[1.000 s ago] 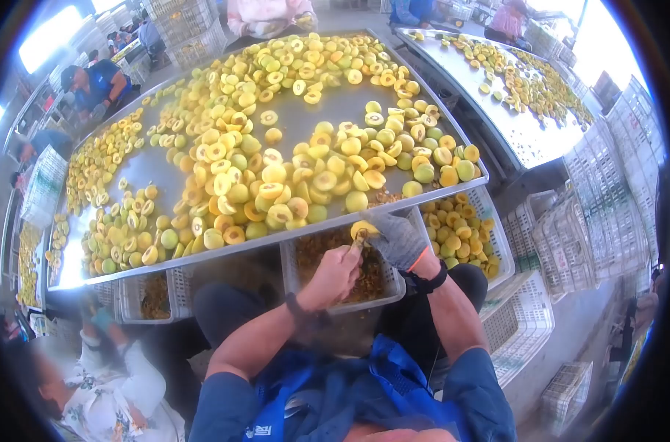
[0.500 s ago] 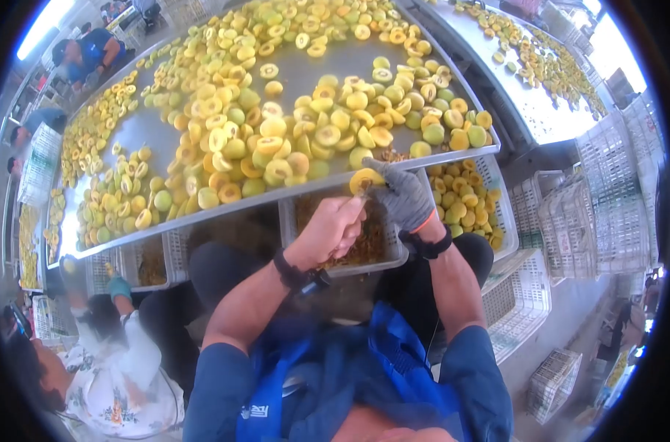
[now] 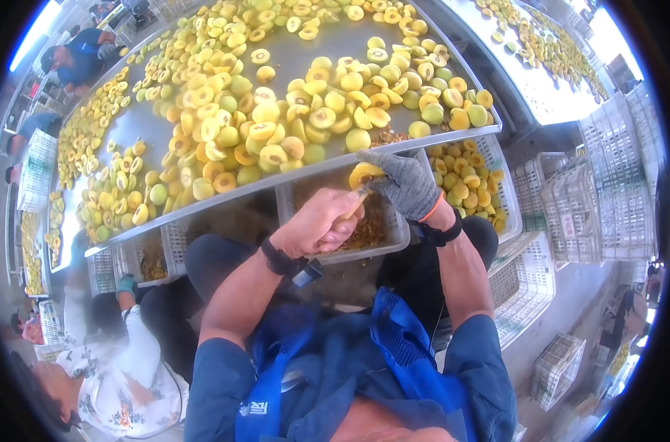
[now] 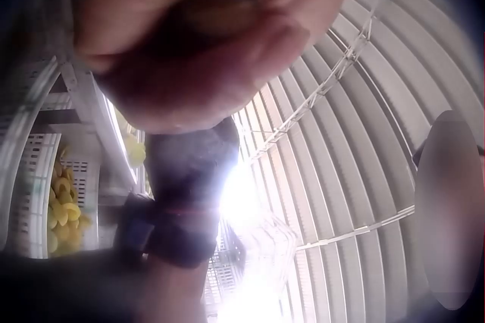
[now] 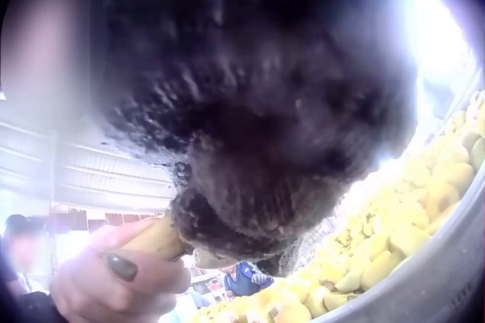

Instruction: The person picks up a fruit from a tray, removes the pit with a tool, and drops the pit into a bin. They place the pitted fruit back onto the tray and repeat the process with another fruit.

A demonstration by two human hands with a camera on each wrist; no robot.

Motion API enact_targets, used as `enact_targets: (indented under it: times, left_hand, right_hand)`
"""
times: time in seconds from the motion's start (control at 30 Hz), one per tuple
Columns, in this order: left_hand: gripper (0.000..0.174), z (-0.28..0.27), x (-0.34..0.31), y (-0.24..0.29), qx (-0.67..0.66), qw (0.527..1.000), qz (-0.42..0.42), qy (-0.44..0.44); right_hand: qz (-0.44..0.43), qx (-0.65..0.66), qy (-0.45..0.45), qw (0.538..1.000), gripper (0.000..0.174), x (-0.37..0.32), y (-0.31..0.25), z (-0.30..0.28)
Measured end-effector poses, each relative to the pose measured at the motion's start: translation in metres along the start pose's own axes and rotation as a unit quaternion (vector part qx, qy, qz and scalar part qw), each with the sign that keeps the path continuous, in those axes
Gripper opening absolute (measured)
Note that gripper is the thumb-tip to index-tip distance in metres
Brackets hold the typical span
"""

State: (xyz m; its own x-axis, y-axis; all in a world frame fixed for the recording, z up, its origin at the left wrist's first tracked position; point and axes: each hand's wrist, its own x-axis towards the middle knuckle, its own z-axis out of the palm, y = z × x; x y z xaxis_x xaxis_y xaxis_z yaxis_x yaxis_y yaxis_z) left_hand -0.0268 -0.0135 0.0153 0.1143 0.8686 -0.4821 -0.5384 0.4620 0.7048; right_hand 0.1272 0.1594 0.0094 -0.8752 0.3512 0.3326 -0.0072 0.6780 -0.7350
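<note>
My bare left hand [image 3: 324, 225] grips the pale wooden handle [image 5: 155, 238] of a small hand tool. Its tip meets a yellow peach half [image 3: 364, 175], where the exact contact is too small to make out. In a grey knit glove, my right hand [image 3: 407, 184] holds that peach half over the table's front edge, its hollow turned towards the tool. Curled bare fingers [image 4: 220, 73] fill the top of the left wrist view. The dark glove [image 5: 258, 164] hides most of the fruit in the right wrist view.
A metal-topped table [image 3: 313, 66] bears heaps of halved peaches [image 3: 265, 121]. Below its edge stand a white crate [image 3: 403, 239] with brown scraps and another crate [image 3: 510, 221] of peach halves. Stacked crates [image 3: 622, 184] rise at right. A person in a white floral top [image 3: 121, 368] sits at left.
The head view has tilted, so table and hands sit higher in it. The peach half has turned, showing less of its cut face. The neighbour's gloved hand has moved. Both my grips persist.
</note>
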Motion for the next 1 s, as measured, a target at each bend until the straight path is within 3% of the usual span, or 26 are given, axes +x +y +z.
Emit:
enact_targets:
  times: [0.1,0.27,0.5,0.6,0.63,0.7,0.73,0.77,0.8,0.83,0.87,1.0]
  left_hand:
    - [0.042,-0.002,-0.001,0.001,-0.010,1.000,-0.005,-0.028]
    - [0.041,-0.011,0.003,-0.004,-0.080,0.992,-0.038,-0.094]
    - [0.037,-0.028,0.018,-0.022,-0.284,0.922,-0.056,-0.257]
    - [0.036,-0.032,0.019,-0.026,-0.285,0.913,-0.033,-0.290]
    - [0.036,-0.032,0.018,-0.026,-0.279,0.914,-0.026,-0.295]
    - [0.037,-0.037,0.015,-0.017,-0.051,0.984,-0.039,-0.164]
    - [0.037,-0.038,0.015,-0.013,0.065,0.993,-0.043,-0.092]
    - [0.038,-0.041,0.020,-0.024,0.258,0.964,0.057,0.015]
    - [0.039,-0.037,0.026,-0.035,0.435,0.879,0.152,0.121]
    - [0.040,-0.033,0.031,-0.044,0.586,0.743,0.237,0.219]
    - [0.039,-0.033,0.033,-0.051,0.567,0.774,0.149,0.239]
    - [0.037,-0.015,0.026,-0.043,0.484,0.813,0.240,0.218]
  right_hand:
    - [-0.047,-0.054,0.012,0.997,0.042,-0.001,-0.001,-0.002]
    - [-0.008,0.066,-0.045,0.997,0.042,0.004,-0.005,-0.013]
    - [0.009,0.172,-0.009,0.985,0.051,0.007,-0.008,-0.010]
    - [0.160,0.301,-0.033,0.939,0.055,0.001,0.009,-0.007]
    - [0.160,0.239,-0.029,0.957,0.055,-0.001,0.013,-0.010]
    - [0.144,0.097,-0.014,0.985,0.053,-0.003,0.023,-0.016]
    - [0.132,0.016,0.000,0.991,0.051,-0.005,0.029,-0.018]
    - [0.103,-0.080,0.023,0.991,0.049,-0.007,0.043,-0.015]
    - [0.074,-0.174,0.046,0.981,0.048,-0.007,0.047,-0.014]
    - [0.076,-0.184,0.044,0.979,0.047,-0.009,0.050,-0.014]
    - [0.079,-0.195,0.041,0.977,0.047,-0.011,0.053,-0.012]
    - [0.032,-0.168,0.028,0.985,0.046,-0.011,0.040,0.003]
